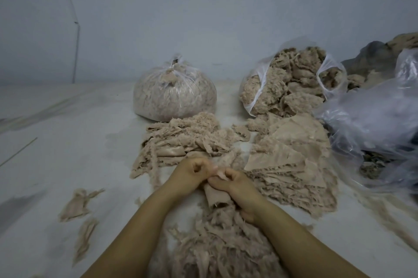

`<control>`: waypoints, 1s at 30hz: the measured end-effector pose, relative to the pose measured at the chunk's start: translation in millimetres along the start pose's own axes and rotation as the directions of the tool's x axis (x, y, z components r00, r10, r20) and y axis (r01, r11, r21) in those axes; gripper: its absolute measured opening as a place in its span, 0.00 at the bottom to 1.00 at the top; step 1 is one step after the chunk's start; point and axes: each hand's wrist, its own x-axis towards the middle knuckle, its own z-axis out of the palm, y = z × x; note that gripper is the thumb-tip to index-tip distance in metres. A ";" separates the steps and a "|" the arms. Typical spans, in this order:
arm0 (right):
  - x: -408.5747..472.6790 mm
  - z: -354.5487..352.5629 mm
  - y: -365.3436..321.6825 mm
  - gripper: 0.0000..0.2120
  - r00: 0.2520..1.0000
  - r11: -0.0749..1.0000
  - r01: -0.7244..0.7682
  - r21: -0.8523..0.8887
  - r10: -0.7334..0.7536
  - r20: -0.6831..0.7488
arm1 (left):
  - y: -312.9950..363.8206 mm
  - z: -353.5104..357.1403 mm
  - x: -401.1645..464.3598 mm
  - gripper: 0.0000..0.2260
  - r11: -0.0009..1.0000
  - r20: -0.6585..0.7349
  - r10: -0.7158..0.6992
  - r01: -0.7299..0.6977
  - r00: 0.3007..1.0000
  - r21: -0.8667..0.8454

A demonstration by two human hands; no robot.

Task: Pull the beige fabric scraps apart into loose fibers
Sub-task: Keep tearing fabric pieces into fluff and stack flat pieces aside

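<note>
Both hands meet in the middle of the shot. The left hand [192,172] has its fingers curled in, and its grip pinches the top edge of a beige fabric scrap [216,195]. The right hand [235,187] is pressed right up against it, its grip curled round the same scrap, with the folded body of the cloth tucked under that palm. The fingertips of the two hands touch over the scrap.

Straight below the grip, toward the camera, sits a fluffy heap of loose fibers [221,246] between the forearms. Just beyond the grip there's a pile of frayed scraps [187,142], and beyond and to the right of it a fan of flatter fabric pieces [291,157]. Well left of the grip lie a couple of stray shreds [78,204].

Farther back, a tied clear bag [174,96] stuffed with fiber stands behind the frayed pile, and an open bag [291,83] of scraps spills out to its right. Crumpled plastic sheeting [371,119] fills the far right. Everything rests on a pale floor [67,142] against a plain wall [203,17].
</note>
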 end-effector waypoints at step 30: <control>7.1 -1.8 2.3 0.19 0.991 0.921 0.123 0.370 -0.134 0.002 | -7.2 13.3 7.9 0.11 0.850 0.034 -0.089 0.093 0.995 -0.518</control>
